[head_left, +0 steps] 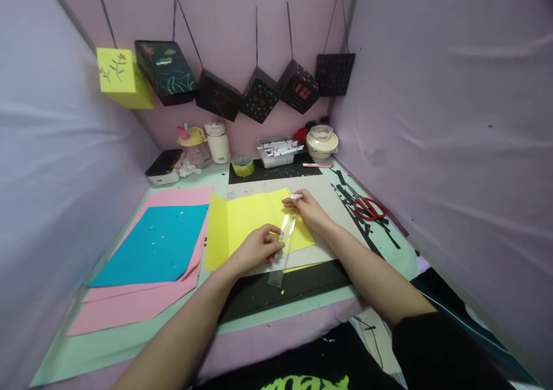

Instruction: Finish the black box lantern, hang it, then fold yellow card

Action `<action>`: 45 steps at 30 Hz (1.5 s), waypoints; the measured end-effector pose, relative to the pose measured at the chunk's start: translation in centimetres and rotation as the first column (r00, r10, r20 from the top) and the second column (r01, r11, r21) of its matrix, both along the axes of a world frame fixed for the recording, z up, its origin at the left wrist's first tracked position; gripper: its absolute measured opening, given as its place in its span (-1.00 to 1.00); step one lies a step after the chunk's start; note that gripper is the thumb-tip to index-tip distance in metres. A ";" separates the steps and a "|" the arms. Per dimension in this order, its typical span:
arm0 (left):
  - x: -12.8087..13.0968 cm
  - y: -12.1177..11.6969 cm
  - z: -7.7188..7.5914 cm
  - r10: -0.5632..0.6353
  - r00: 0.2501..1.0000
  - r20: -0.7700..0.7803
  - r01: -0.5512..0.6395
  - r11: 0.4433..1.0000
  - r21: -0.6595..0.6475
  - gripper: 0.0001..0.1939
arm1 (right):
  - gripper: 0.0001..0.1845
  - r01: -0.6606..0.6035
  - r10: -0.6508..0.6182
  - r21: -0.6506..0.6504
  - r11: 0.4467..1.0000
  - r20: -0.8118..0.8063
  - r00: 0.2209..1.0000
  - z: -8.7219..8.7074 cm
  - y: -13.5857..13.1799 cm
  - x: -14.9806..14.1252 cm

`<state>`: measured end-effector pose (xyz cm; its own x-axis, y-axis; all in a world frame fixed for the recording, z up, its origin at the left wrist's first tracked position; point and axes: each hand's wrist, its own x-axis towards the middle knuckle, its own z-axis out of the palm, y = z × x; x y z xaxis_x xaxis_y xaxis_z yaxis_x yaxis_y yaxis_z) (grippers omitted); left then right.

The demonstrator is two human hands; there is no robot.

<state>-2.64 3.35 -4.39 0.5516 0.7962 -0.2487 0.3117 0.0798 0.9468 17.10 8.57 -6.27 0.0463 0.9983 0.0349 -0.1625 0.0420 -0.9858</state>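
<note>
Over yellow paper point(250, 217), left hand point(259, 245) half-curled against a clear ruler point(287, 237), right hand point(305, 207) around a white object point(296, 196).

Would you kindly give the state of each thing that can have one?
Left hand: touching the clear ruler
Right hand: holding what looks like a pen
Clear ruler: slanted, partly over the yellow sheet
Yellow sheet: creased near its left edge
Blue sheet: lying on pink sheets
Clear box: open, holding white pens
Red scissors: lying flat, blades unclear
Tape roll: lying flat
White bottle: upright
Hanging boxes: all suspended
</note>
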 end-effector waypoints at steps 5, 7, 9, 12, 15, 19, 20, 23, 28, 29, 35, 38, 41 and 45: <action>-0.8 0.6 0.4 -0.036 0.990 -0.135 0.061 0.980 0.191 -0.66 | -0.83 -0.192 0.027 0.220 0.956 0.589 0.807 0.7 -0.5 2.0; -1.3 1.0 0.8 0.013 0.974 -0.226 0.055 0.955 0.292 -0.66 | -0.74 -0.260 0.039 0.208 0.943 0.706 0.707 0.6 -0.4 2.4; -1.7 1.3 1.1 0.069 0.959 -0.276 0.032 0.937 0.348 -0.65 | -0.69 -0.289 0.039 0.189 0.939 0.773 0.633 0.4 -0.2 2.6; -2.0 1.6 1.2 0.103 0.962 -0.252 -0.015 0.944 0.329 -0.61 | -0.67 -0.296 0.035 0.174 0.939 0.810 0.585 0.3 -0.1 2.8; -2.0 1.6 1.1 0.105 0.975 -0.195 -0.051 0.963 0.266 -0.56 | -0.71 -0.318 0.079 0.143 0.937 0.802 0.592 0.6 -0.2 3.4; -1.5 1.2 1.4 0.106 0.982 -0.158 -0.067 0.970 0.234 -0.48 | -0.73 -0.385 0.180 0.080 0.919 0.786 0.592 1.2 -0.4 4.2; -1.4 1.1 1.5 0.104 0.982 -0.161 -0.065 0.971 0.229 -0.45 | -0.72 -0.388 0.188 0.067 0.919 0.791 0.582 1.3 -0.5 4.3; -1.2 0.8 1.9 0.081 0.984 -0.157 -0.048 0.978 0.202 -0.38 | -0.70 -0.359 0.159 0.056 0.932 0.826 0.540 1.2 -0.5 4.1; -0.9 0.3 1.4 -0.027 0.998 -0.057 0.032 0.996 0.079 -0.28 | -0.69 -0.331 0.091 0.075 0.941 0.883 0.460 1.0 -0.6 3.5; -0.8 0.2 1.1 -0.043 0.998 -0.042 0.045 0.997 0.063 -0.27 | -0.68 -0.330 0.084 0.079 0.941 0.889 0.451 1.0 -0.6 3.5; -0.1 -0.5 0.4 -0.075 0.997 -0.004 0.075 0.997 0.030 -0.25 | -0.76 -0.293 0.041 0.125 0.948 0.864 0.501 1.1 -0.7 3.7; 0.1 -0.6 0.4 -0.078 0.997 0.020 0.079 0.997 -0.024 -0.19 | -0.82 -0.242 0.015 0.147 0.959 0.827 0.562 1.0 -0.4 3.7; 0.2 -0.7 0.6 -0.070 0.997 0.039 0.071 0.997 -0.039 -0.15 | -0.87 -0.191 -0.009 0.160 0.968 0.788 0.615 0.9 -0.1 3.7; 0.4 -0.8 0.7 -0.057 0.998 0.032 0.058 0.997 -0.043 -0.16 | -0.93 -0.142 -0.018 0.157 0.977 0.729 0.684 0.9 0.2 3.8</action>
<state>-2.25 2.54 -3.66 0.6037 0.7519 -0.2650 0.2881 0.1042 0.9519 20.88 8.77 -5.38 -0.1346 0.9676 0.2134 0.5879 0.2514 -0.7689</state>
